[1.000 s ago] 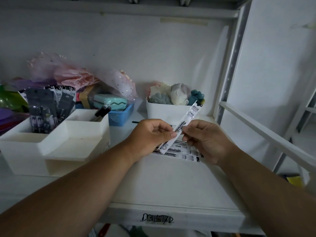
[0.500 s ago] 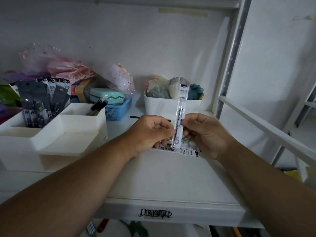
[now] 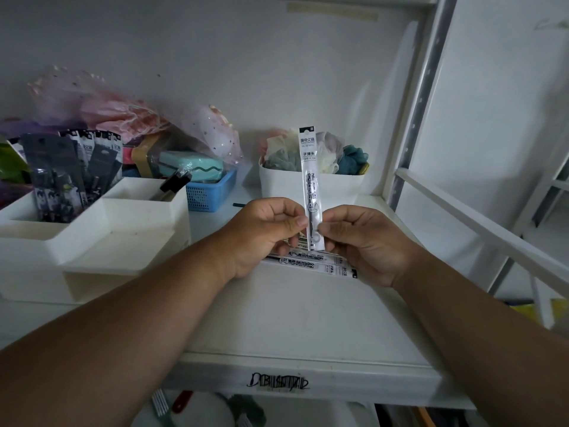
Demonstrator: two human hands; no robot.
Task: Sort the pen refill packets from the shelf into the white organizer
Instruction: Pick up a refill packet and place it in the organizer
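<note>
Both hands pinch one slim white-and-clear plastic pen refill packet (image 3: 310, 186) upright above the white shelf (image 3: 295, 318): left hand (image 3: 264, 232) and right hand (image 3: 363, 241) at its lower end. More flat refill packets (image 3: 320, 262) lie beneath; the white compartmented organizer (image 3: 101, 238) stands left.

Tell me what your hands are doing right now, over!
Left hand and right hand both pinch one refill packet, upright. More packets on shelf. White organizer left, path clear.
</note>
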